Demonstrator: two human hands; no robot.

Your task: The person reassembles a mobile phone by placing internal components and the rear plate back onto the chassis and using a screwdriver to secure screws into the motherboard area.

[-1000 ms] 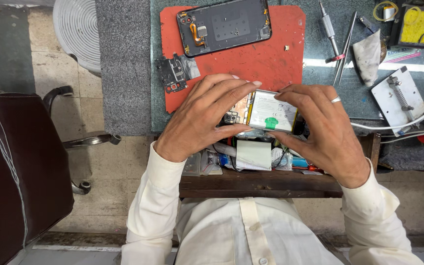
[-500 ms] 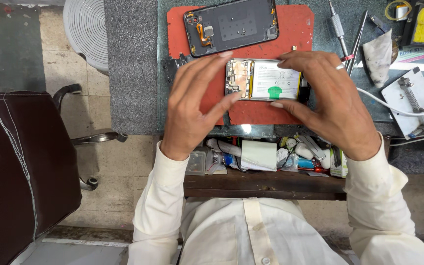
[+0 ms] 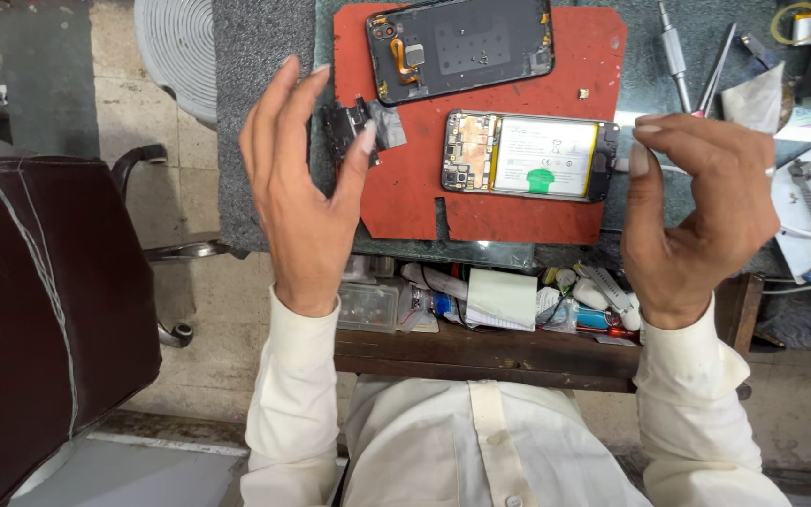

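opened phone point(image 3: 526, 156) lying flat on red rubbery mat point(image 3: 518, 216) | left hand point(image 3: 300, 192) hovering, fingers apart | right hand point(image 3: 696, 211) hovering, fingers curled, holding nothing | open room between hands

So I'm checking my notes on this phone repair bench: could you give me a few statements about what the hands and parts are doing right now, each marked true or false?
1. The opened phone lies on the red mat. True.
2. The left hand grips the opened phone. False: it hovers open, apart from it.
3. A dark back cover lies beyond the opened phone. True.
4. The right hand holds a screwdriver. False: its fingers are curled; nothing visible is held.
5. The phone's battery is exposed. True.
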